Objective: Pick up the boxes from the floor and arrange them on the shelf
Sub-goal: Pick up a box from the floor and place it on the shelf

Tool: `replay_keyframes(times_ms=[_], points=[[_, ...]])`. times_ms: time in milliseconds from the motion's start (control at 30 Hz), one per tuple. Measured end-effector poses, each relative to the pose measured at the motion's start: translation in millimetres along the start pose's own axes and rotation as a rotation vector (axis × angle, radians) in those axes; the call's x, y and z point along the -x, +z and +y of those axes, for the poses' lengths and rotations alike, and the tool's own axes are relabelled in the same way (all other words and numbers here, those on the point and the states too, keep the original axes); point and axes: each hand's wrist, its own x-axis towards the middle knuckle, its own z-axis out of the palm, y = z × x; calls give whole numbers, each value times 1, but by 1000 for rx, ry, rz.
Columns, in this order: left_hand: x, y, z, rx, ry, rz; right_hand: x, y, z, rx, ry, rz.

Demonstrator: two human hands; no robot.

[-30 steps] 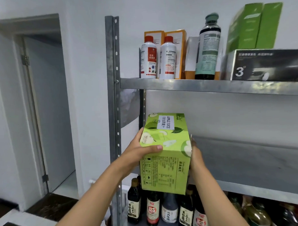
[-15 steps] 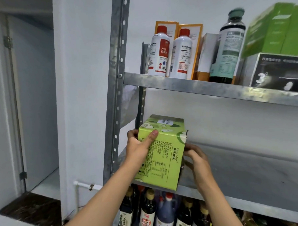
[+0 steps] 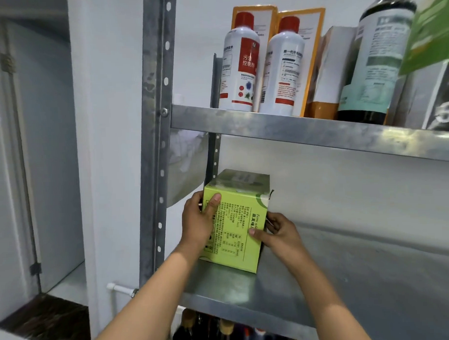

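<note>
A light green juice box (image 3: 235,225) with printed text stands upright on the middle metal shelf (image 3: 349,280), at its far left end next to the back post. My left hand (image 3: 198,221) grips the box's left side with the thumb on its front face. My right hand (image 3: 279,231) holds the lower right edge, thumb on the front. The box's bottom rests on the shelf surface. No boxes on the floor are in view.
The upper shelf (image 3: 306,131) holds two white bottles with red caps (image 3: 240,67), orange-trimmed boxes (image 3: 305,39), a dark bottle (image 3: 377,62), and green and black boxes at the right edge. Dark bottles (image 3: 224,330) stand below. A steel upright (image 3: 155,121) and a doorway are to the left.
Both hands carried the green box from in front of the shelf edge onto the middle shelf and set it down at the left end. My view came closer.
</note>
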Motion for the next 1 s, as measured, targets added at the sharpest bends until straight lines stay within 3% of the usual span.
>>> replay_keyframes(times_ms=[200, 367, 900, 1000], points=[[-55, 20, -18, -76, -119, 90, -62, 8, 21, -6, 22, -24], [-89, 35, -36, -45, -118, 155, -101, 17, 33, 25, 2, -27], [-117, 53, -49, -146, -123, 69, -138, 21, 53, 104, 55, -34], [-103, 49, -50, -367, -209, -24, -128, 24, 39, 286, 36, -42]])
